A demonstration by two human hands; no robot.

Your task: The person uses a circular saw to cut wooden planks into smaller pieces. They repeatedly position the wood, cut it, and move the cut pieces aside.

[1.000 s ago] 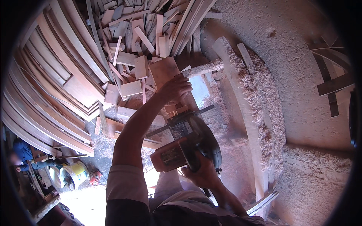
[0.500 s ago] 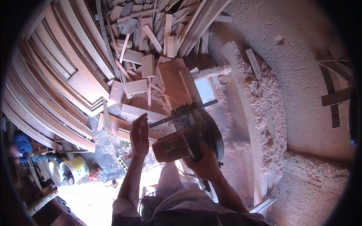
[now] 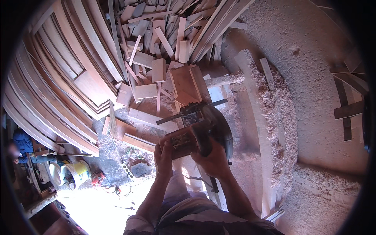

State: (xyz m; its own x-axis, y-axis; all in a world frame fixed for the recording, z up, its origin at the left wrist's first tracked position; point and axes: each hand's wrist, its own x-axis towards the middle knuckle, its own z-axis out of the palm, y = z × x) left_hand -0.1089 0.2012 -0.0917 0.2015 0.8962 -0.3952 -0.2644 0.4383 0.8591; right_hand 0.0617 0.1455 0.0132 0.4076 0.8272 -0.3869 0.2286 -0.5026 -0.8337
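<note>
A handheld circular saw (image 3: 184, 143) with a reddish motor housing and a dark rounded guard is in front of me. My right hand (image 3: 213, 158) is wrapped round its rear handle. Against the left end of the motor housing rests my left hand (image 3: 163, 156), its fingers curved round it. The saw's base plate (image 3: 190, 111), with a dark bar sticking out to both sides, sits at the near end of a reddish-brown board (image 3: 185, 84). The blade is hidden under the guard. A narrower wood piece (image 3: 199, 84) stands along the board's right side.
Offcuts (image 3: 158, 70) are heaped beyond the saw. Long boards (image 3: 58, 90) lean at left. Wood shavings (image 3: 280, 121) cover a ledge at right beside a long plank (image 3: 256, 113). Buckets (image 3: 78, 172), cables (image 3: 123, 190) and a person in blue (image 3: 23, 141) are at lower left.
My left hand has moved right from beside the saw onto its motor housing. The saw has shifted slightly, and my right hand keeps hold of the handle.
</note>
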